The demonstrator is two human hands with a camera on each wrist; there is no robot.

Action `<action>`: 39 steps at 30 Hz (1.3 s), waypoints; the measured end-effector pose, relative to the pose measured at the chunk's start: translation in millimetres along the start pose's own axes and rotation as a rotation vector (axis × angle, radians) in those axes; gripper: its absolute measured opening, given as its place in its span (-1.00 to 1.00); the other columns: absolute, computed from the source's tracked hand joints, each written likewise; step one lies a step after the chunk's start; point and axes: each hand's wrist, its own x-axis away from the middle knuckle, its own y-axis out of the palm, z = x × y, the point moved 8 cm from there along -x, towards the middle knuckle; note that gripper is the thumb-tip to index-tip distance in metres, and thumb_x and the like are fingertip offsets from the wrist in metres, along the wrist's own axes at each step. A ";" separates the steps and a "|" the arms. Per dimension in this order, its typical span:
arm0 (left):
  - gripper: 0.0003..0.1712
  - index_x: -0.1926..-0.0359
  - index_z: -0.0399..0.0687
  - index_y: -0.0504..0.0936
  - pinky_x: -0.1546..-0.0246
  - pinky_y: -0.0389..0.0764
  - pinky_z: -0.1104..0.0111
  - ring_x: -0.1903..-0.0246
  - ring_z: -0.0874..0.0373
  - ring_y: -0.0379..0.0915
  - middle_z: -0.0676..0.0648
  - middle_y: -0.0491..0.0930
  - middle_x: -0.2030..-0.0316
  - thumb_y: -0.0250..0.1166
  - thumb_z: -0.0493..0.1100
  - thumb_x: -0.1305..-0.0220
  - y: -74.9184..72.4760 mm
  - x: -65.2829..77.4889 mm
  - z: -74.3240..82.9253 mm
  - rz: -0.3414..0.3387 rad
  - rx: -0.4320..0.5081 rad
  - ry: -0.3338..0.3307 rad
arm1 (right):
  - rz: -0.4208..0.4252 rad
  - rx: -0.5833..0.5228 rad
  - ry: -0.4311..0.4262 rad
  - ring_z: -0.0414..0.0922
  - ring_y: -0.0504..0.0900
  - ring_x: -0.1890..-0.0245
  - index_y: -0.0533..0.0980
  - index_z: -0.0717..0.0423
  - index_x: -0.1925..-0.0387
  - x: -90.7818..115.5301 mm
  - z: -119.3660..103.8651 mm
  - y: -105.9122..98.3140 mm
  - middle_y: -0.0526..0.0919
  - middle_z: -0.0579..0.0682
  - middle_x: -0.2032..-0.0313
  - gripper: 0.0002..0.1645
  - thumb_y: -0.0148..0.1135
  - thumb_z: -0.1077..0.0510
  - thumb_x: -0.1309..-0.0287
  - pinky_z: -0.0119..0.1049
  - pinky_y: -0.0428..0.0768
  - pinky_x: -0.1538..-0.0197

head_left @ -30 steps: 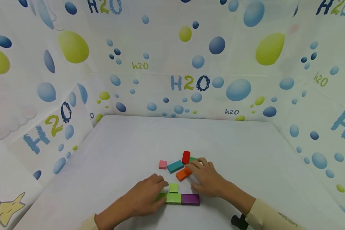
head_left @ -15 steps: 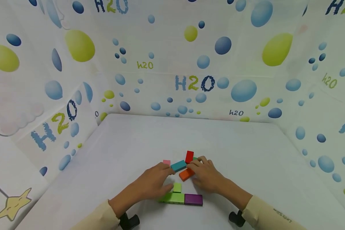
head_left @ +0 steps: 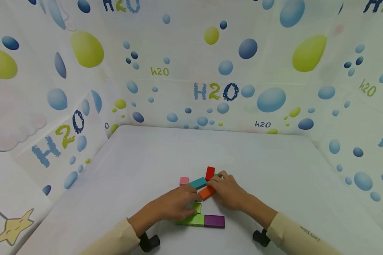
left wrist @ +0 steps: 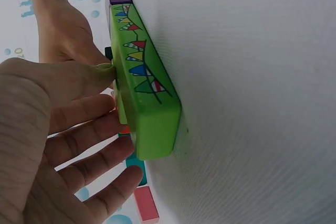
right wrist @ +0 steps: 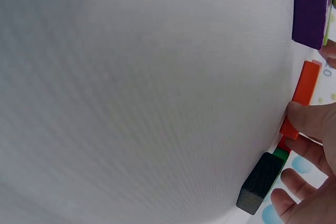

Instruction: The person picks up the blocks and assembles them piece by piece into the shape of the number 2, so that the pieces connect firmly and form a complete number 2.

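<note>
In the head view, my left hand [head_left: 178, 203] reaches over a small light green block [head_left: 196, 208], thumb at its near side and fingers at its far side. This block stands against a longer light green block [head_left: 193, 220], whose printed side with bunting flags faces the left wrist view. A purple block [head_left: 214, 221] adjoins that long block's right end. My right hand [head_left: 228, 191] pinches an orange block [head_left: 206, 193] between thumb and index finger; the thumb lies on the orange block [right wrist: 304, 85] in the right wrist view. Its other fingers partly hide a green block [right wrist: 281, 153].
Beyond the hands lie a teal block [head_left: 198, 183], a pink block [head_left: 184, 181] and a red block [head_left: 210, 173], close together on the white table [head_left: 146, 152]. Walls with printed bubbles [head_left: 271, 100] enclose the table's back and sides.
My left hand first moved right and up toward the teal block, then came down around the small light green block. My right hand has stayed at the orange block, its thumb drawing closer.
</note>
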 end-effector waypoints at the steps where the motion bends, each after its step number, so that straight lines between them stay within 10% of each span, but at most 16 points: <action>1: -0.64 -0.08 -0.01 0.72 -0.12 0.56 0.38 -0.01 0.29 0.45 0.15 0.64 0.02 0.41 -0.10 -0.27 0.4 -0.3 0.1 -0.003 0.000 0.003 | 0.001 0.003 -0.003 0.02 0.41 -0.18 0.58 0.06 -0.16 -0.4 0.4 0.1 0.64 -0.04 -0.11 -0.55 0.39 0.17 -0.23 0.01 0.49 -0.17; 25: -0.60 -0.11 -0.05 0.70 0.03 0.58 0.46 0.12 0.31 0.45 0.13 0.68 0.08 0.38 -0.04 -0.29 2.1 -2.3 -0.3 0.018 -0.074 0.020 | 0.072 0.055 -0.003 -0.10 0.45 -0.04 0.59 0.07 -0.03 6.1 5.4 -6.8 0.65 -0.09 0.06 -0.61 0.45 0.18 -0.15 -0.17 0.54 -0.06; 39: -0.65 -0.03 -0.08 0.72 0.01 0.62 0.36 0.13 0.27 0.48 0.09 0.68 0.13 0.36 -0.03 -0.29 -9.4 12.4 -25.5 0.102 -0.078 -0.019 | 0.068 0.054 -0.050 -0.12 0.47 -0.03 0.58 0.10 -0.04 4.1 -3.9 -3.4 0.64 -0.08 0.06 -0.61 0.44 0.16 -0.18 -0.22 0.59 -0.09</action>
